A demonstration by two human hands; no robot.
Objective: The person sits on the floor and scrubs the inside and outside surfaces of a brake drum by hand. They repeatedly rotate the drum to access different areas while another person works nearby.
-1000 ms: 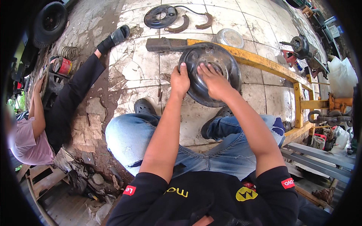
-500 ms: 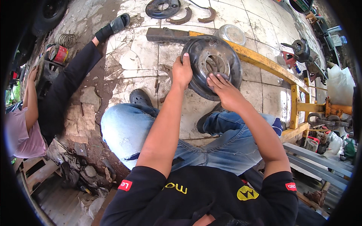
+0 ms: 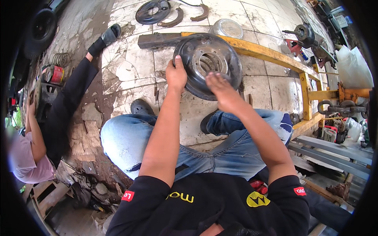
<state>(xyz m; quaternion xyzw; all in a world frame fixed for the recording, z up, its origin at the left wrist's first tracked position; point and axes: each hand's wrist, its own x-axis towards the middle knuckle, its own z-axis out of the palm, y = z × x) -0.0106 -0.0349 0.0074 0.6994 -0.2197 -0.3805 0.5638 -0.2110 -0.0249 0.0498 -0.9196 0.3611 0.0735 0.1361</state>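
A round black brake backing plate (image 3: 232,63) with a large center hole leans over the yellow frame's dark end, tilted toward me. My left hand (image 3: 176,74) grips its left edge, thumb on the face and the other fingers behind. Against the plate's lower face, just below the hole, my right hand (image 3: 222,88) presses with its fingers, smeared by motion. Something small and dark seems to lie under those fingertips; its kind is hidden. Curved ribs or coils show through the hole.
A second backing plate (image 3: 151,12) and two curved brake shoes (image 3: 172,19) (image 3: 201,13) lie on the far tiles. Behind the plate stands a clear round tub (image 3: 226,28). A yellow metal frame (image 3: 271,57) runs to the right. Another person (image 3: 33,151) sits at left, leg outstretched.
The whole view has shifted, so the plate and floor parts appear farther left. My right hand still rubs near the hole, more blurred now. My left hand keeps its hold.
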